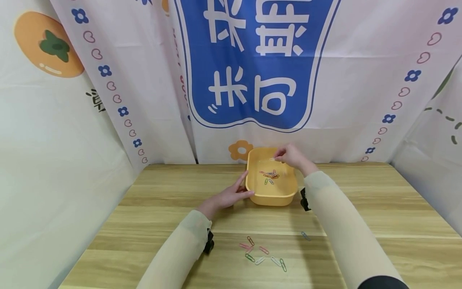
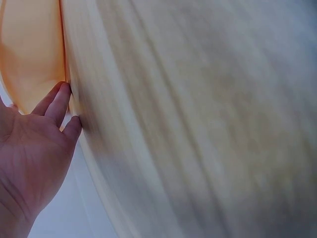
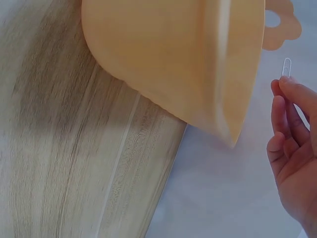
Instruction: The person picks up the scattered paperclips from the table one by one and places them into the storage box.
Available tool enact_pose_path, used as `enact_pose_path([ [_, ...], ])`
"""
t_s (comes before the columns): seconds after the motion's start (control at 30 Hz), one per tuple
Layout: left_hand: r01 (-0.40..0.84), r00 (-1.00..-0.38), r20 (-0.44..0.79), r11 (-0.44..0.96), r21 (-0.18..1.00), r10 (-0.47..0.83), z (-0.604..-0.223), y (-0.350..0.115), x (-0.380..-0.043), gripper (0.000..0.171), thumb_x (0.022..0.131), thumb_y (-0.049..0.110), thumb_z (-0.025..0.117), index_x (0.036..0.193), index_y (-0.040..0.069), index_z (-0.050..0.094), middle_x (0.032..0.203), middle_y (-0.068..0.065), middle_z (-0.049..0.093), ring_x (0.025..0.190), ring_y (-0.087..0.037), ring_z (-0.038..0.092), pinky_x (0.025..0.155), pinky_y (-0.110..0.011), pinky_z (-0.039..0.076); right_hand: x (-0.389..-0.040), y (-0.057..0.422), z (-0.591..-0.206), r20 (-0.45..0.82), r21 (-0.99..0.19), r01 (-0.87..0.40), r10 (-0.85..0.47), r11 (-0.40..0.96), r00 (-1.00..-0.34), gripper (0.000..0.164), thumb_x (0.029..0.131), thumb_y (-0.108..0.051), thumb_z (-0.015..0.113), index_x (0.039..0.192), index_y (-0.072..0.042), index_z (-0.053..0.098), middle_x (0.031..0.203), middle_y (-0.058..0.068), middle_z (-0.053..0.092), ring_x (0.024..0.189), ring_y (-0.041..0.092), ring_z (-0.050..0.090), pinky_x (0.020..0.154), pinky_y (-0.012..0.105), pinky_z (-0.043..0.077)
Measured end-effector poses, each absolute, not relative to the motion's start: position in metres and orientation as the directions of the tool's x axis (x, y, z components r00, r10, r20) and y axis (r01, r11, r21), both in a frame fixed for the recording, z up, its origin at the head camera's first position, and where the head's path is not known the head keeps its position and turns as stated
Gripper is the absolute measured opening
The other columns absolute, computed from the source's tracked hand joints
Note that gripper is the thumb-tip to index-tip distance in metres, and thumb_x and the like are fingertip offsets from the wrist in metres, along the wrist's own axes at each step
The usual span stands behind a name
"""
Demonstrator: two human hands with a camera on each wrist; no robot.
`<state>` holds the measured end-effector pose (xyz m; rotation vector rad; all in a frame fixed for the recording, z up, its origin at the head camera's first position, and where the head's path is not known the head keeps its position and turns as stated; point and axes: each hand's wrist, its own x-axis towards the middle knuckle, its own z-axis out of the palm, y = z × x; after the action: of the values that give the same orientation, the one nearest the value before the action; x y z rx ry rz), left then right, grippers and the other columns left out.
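Note:
Over the far part of a yellow-orange plastic basin (image 1: pixel 273 200), my right hand (image 1: pixel 290 155) pinches a white paper clip (image 3: pixel 286 68) between thumb and forefinger. The clip points upward from the fingertips in the right wrist view. My left hand (image 1: pixel 231 195) rests against the basin's left side, its fingers spread and extended, the thumb along the near left corner. In the left wrist view the fingertips (image 2: pixel 64 89) lie at the basin's outer wall near the tabletop. Several coloured paper clips (image 1: pixel 271 176) lie in a loose cluster on the basin's floor.
Nearer on the wooden table (image 1: pixel 162 224), several loose paper clips (image 1: pixel 264 250) in red, pink, green and white are scattered. A single blue paper clip (image 1: pixel 305 236) lies to their right. A printed cloth (image 1: pixel 155 80) hangs right behind the basin.

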<state>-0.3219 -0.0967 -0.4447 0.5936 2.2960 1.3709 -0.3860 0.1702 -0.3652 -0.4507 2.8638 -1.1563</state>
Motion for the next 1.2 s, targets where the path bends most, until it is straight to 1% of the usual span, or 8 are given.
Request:
enact_pose_path([
  [0.13, 0.166, -0.838, -0.109, 0.440, 0.883, 0.534, -0.444, -0.096, -0.320, 0.085, 0.099, 0.035, 0.058, 0.156, 0.034, -0.004, 0.147, -0.017, 0.042, 0.135, -0.027, 0.039, 0.111, -0.047, 0.025, -0.387, 0.171, -0.365, 0.088, -0.694, -0.238, -0.249, 0.679, -0.965, 0.010, 0.091, -0.003, 0.067, 0.096, 0.004, 0.071, 0.092, 0.015, 0.067, 0.080, 0.024, 0.056, 0.073, 0.033, 0.048],
  [0.43, 0.174, -0.837, -0.097, 0.430, 0.886, 0.538, -0.443, -0.096, -0.320, 0.084, 0.099, 0.034, 0.057, 0.157, 0.031, -0.005, 0.148, -0.018, 0.041, 0.135, -0.027, 0.039, 0.111, -0.046, 0.025, -0.385, 0.172, -0.363, 0.095, -0.700, -0.239, -0.243, 0.673, -0.965, 0.013, 0.091, -0.002, 0.067, 0.100, 0.005, 0.070, 0.094, 0.015, 0.069, 0.082, 0.025, 0.059, 0.073, 0.034, 0.049],
  [0.57, 0.183, -0.840, -0.095, 0.445, 0.877, 0.534, -0.443, -0.096, -0.319, 0.085, 0.099, 0.035, 0.057, 0.157, 0.030, -0.005, 0.147, -0.019, 0.041, 0.135, -0.028, 0.040, 0.111, -0.046, 0.026, -0.382, 0.174, -0.363, 0.115, -0.680, -0.280, -0.278, 0.677, -0.953, 0.013, 0.089, -0.005, 0.069, 0.098, 0.004, 0.072, 0.091, 0.013, 0.069, 0.078, 0.024, 0.060, 0.070, 0.033, 0.050],
  [0.67, 0.186, -0.841, -0.096, 0.450, 0.873, 0.533, -0.443, -0.096, -0.319, 0.085, 0.099, 0.036, 0.057, 0.157, 0.032, -0.004, 0.147, -0.018, 0.042, 0.135, -0.028, 0.040, 0.111, -0.046, 0.025, -0.378, 0.177, -0.365, 0.142, -0.662, -0.337, -0.330, 0.669, -0.933, 0.013, 0.088, -0.006, 0.071, 0.096, 0.004, 0.072, 0.089, 0.012, 0.070, 0.075, 0.022, 0.060, 0.067, 0.031, 0.050],
  [0.87, 0.177, -0.841, -0.105, 0.452, 0.874, 0.531, -0.445, -0.097, -0.320, 0.083, 0.098, 0.038, 0.057, 0.156, 0.037, -0.004, 0.148, -0.017, 0.041, 0.135, -0.028, 0.038, 0.112, -0.048, 0.024, -0.363, 0.189, -0.365, 0.187, -0.648, -0.420, -0.402, 0.635, -0.896, 0.013, 0.087, -0.006, 0.072, 0.095, 0.004, 0.073, 0.089, 0.010, 0.070, 0.073, 0.021, 0.057, 0.063, 0.030, 0.048],
  [1.0, 0.177, -0.844, -0.105, 0.458, 0.871, 0.526, -0.443, -0.096, -0.317, 0.084, 0.098, 0.038, 0.057, 0.156, 0.036, -0.004, 0.148, -0.017, 0.041, 0.136, -0.029, 0.038, 0.112, -0.048, 0.022, -0.348, 0.198, -0.365, 0.193, -0.646, -0.440, -0.424, 0.624, -0.885, 0.012, 0.087, -0.007, 0.072, 0.094, 0.002, 0.073, 0.088, 0.008, 0.070, 0.071, 0.020, 0.056, 0.062, 0.029, 0.047],
  [1.2, 0.170, -0.850, -0.106, 0.459, 0.872, 0.516, -0.443, -0.095, -0.316, 0.084, 0.099, 0.037, 0.057, 0.157, 0.033, -0.004, 0.148, -0.018, 0.042, 0.135, -0.029, 0.039, 0.112, -0.048, 0.023, -0.319, 0.213, -0.364, 0.174, -0.627, -0.453, -0.453, 0.633, -0.874, 0.012, 0.087, -0.010, 0.074, 0.094, -0.001, 0.074, 0.080, 0.000, 0.068, 0.068, 0.017, 0.053, 0.059, 0.028, 0.045],
])
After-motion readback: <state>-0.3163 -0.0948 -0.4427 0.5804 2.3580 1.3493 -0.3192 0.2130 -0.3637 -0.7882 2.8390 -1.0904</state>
